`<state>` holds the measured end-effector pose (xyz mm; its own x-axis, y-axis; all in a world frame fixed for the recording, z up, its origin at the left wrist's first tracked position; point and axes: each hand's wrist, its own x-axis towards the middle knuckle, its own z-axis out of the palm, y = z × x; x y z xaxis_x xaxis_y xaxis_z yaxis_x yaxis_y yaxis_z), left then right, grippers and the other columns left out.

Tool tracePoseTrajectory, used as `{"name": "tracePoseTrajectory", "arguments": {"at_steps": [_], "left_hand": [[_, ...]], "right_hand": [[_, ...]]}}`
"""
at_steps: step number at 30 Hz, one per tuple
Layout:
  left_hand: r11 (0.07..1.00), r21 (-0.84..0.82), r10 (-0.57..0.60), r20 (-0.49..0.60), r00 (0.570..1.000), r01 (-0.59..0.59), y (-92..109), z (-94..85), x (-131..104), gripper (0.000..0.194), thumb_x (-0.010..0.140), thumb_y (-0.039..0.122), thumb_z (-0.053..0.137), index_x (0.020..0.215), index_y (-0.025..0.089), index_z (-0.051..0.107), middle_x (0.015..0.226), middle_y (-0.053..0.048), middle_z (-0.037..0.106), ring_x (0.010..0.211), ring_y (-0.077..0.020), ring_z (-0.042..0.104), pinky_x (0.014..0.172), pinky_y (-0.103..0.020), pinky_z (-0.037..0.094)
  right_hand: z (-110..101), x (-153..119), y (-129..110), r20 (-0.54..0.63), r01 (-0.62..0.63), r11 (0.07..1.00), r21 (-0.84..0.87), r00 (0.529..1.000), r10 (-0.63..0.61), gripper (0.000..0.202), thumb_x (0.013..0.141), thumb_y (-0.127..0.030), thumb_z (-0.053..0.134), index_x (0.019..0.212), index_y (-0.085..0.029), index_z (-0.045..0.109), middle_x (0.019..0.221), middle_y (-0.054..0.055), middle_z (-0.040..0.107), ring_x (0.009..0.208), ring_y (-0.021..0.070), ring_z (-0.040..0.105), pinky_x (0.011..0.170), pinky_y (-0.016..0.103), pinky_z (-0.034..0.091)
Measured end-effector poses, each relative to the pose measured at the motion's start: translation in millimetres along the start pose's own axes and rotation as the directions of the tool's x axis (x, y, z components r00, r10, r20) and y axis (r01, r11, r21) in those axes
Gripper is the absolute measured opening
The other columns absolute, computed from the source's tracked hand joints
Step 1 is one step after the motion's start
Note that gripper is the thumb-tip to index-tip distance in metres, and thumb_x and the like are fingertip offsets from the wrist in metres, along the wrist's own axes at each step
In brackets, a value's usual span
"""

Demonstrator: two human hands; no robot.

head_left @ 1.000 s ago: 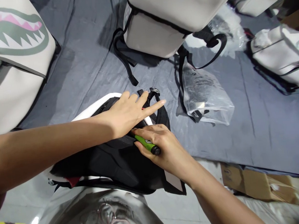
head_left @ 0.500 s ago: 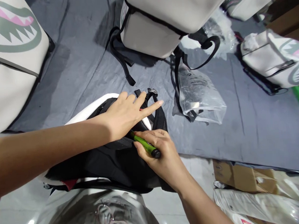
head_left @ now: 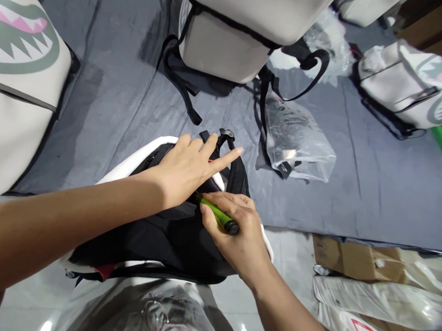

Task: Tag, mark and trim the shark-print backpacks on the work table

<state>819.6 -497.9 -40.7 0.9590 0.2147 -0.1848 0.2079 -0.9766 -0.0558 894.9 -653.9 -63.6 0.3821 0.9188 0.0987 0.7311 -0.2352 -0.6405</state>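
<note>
A black-and-white backpack (head_left: pixel 143 243) lies at the table's front edge, its black side facing up. My left hand (head_left: pixel 186 170) rests across its upper part with the fingers apart, the forearm crossing over the bag. Just below it, my right hand (head_left: pixel 233 229) is closed around a green-handled tool with a black end (head_left: pixel 219 216). The tool's working end points up-left into the black fabric under my left palm, so its tip and kind cannot be made out. Black straps with a buckle (head_left: pixel 227 134) stick out beyond my left fingers.
A large pale backpack (head_left: pixel 226 49) stands ahead, its straps trailing on the grey-covered table (head_left: pixel 312 210). More shark-mouth backpacks are at left (head_left: pixel 19 72) and right (head_left: pixel 398 87). A clear plastic bag (head_left: pixel 297 137) lies to the right. Cardboard (head_left: pixel 355 259) and wrapped packages (head_left: pixel 368 296) sit below the edge.
My right hand and the green-handled tool have shifted very slightly right. A white edge of the backpack now shows beside my right wrist. My left hand stays nearly in place.
</note>
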Motion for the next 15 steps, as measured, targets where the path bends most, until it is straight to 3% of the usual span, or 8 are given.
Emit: {"name": "tracePoseTrajectory", "arguments": {"at_steps": [9,15], "left_hand": [[1.000,0.015,-0.003,0.011,1.000,0.002,0.4,-0.1,0.6,0.088,0.090,0.016,0.052,0.160,0.028,0.000,0.161,-0.019,0.025,0.113,-0.0304,0.058,0.094,-0.041,0.037],[0.999,0.036,0.004,0.006,1.000,-0.004,0.5,-1.2,-1.0,0.085,0.091,0.013,0.048,0.160,0.028,0.001,0.161,-0.019,0.027,0.113,-0.0294,0.058,0.093,-0.041,0.038]], "right_hand": [[5.3,-0.7,-1.3,-0.003,-0.027,0.994,0.103,1.000,0.027,0.013,0.090,-0.022,0.064,0.098,-0.023,0.073,0.100,0.003,0.077,0.092,0.0216,0.071,0.088,0.042,0.044],[2.1,1.3,-2.6,0.017,-0.014,0.999,0.051,1.000,0.013,0.012,0.089,-0.024,0.064,0.097,-0.024,0.072,0.100,0.003,0.077,0.090,0.0221,0.070,0.088,0.043,0.044]]}}
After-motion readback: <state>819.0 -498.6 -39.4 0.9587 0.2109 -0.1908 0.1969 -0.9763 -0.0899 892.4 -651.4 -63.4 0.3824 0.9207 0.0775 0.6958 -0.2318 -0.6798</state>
